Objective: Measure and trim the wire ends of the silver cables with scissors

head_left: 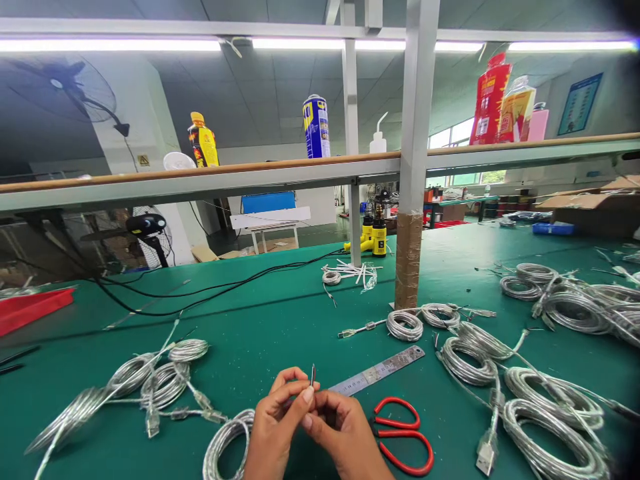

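Note:
In the head view, my left hand (280, 417) pinches a short, thin wire end (313, 375) between thumb and forefinger, its dark tip pointing up. My right hand (345, 427) is closed against the left fingertips, thumb and fingers pressed together at the base of the same wire. The fingers hide the lower part of the wire. A steel ruler (383, 371) lies just beyond my right hand. Scissors with red handles (406, 437) rest to its right, blades hidden by the hand. A coil of clear-jacketed silver cable (227, 447) lies beside my left wrist.
More coiled USB cables lie left (165, 383) and right (550, 413) on the green tabletop (270, 320). A post wrapped in brown tape (407, 260) stands behind the ruler. Farther back are white tubes (350, 272), a yellow heat gun (377, 239) and black cords (240, 277).

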`<state>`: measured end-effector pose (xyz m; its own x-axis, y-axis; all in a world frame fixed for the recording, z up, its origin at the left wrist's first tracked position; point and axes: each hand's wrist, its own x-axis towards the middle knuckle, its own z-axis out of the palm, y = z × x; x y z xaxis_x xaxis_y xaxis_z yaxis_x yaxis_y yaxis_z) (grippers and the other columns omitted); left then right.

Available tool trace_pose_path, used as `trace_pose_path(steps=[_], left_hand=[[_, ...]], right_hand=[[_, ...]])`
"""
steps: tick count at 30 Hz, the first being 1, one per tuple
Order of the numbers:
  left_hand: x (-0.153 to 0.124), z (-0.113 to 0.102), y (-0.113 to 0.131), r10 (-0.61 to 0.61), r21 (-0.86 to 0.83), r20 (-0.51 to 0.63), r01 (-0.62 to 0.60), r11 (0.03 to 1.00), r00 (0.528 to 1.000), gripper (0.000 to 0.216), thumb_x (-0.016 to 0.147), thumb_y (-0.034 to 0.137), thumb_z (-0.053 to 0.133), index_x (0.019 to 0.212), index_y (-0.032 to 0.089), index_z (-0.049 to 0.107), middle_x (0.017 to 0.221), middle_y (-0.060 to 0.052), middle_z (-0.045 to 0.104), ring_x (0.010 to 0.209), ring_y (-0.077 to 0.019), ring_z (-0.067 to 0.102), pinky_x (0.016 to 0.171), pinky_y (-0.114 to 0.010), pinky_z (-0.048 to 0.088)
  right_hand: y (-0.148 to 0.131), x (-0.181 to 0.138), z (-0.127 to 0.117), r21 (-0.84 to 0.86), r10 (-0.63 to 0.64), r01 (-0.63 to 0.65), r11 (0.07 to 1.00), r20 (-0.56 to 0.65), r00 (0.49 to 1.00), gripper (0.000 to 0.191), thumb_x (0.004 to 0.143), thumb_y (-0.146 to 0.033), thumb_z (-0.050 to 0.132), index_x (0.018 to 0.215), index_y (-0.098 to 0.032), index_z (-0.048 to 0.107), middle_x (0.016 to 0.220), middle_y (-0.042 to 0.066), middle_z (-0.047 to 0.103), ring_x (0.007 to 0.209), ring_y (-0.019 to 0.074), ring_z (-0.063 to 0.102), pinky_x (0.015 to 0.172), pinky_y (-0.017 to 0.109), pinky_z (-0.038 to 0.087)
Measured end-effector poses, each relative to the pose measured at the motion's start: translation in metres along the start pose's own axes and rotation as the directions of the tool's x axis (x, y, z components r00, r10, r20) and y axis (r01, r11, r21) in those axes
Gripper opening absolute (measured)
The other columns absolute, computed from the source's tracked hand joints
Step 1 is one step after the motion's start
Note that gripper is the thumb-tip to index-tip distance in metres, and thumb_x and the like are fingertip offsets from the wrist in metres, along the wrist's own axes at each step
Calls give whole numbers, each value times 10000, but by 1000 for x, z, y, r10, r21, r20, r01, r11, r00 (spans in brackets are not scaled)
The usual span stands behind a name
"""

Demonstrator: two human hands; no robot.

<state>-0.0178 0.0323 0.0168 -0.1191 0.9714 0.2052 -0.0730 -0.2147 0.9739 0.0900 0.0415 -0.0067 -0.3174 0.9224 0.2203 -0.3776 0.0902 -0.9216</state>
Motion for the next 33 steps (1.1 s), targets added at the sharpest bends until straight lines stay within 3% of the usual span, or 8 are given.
trace_pose_path(steps=[7, 14, 21, 28, 33], left_hand=[[0, 1, -2, 20, -45, -32, -21, 999, 999, 157, 633, 328, 675, 662, 175, 697, 866, -59, 611, 950, -193, 512, 779, -197, 427], [-7, 7, 7, -28, -125, -13, 26, 992, 1000, 184, 635, 339, 674, 696, 165, 683, 685, -47, 674, 675, -163, 590, 628, -210, 478], [-10, 12, 7, -5, -132, -29, 1, 991, 1000, 211, 631, 337, 678, 707, 141, 677, 524, -2, 605, 456, -74, 467, 503, -159, 431], [-9, 15, 8, -27, -117, 2, 28, 993, 1000, 236, 635, 352, 672, 709, 128, 669, 521, -4, 588, 421, -54, 414, 440, -146, 368], [-7, 14, 4, -64, -158, 13, 65, 985, 998, 270, 629, 377, 673, 730, 127, 661, 422, 47, 464, 413, -56, 392, 439, -151, 354]], right_hand=[[4, -5, 0, -116, -27, 31, 993, 38, 999, 296, 645, -415, 625, 689, -123, 596, 594, -12, 435, 563, 99, 343, 546, 218, 289], [2, -6, 0, -138, -63, 71, 988, 64, 996, 265, 652, -386, 616, 658, -132, 538, 626, -16, 397, 584, 100, 328, 549, 212, 285], [0, -4, 2, -29, -4, 7, 1000, 105, 994, 326, 621, -385, 639, 558, -152, 419, 578, -36, 353, 564, 87, 286, 528, 197, 255], [0, -3, 5, 83, 104, -112, 990, 94, 990, 347, 531, -357, 704, 525, -154, 422, 556, -39, 372, 553, 83, 323, 545, 196, 286], [-1, -3, 3, -28, 98, -97, 995, 22, 995, 268, 531, -287, 679, 519, -158, 444, 522, -47, 400, 521, 80, 336, 522, 196, 285]])
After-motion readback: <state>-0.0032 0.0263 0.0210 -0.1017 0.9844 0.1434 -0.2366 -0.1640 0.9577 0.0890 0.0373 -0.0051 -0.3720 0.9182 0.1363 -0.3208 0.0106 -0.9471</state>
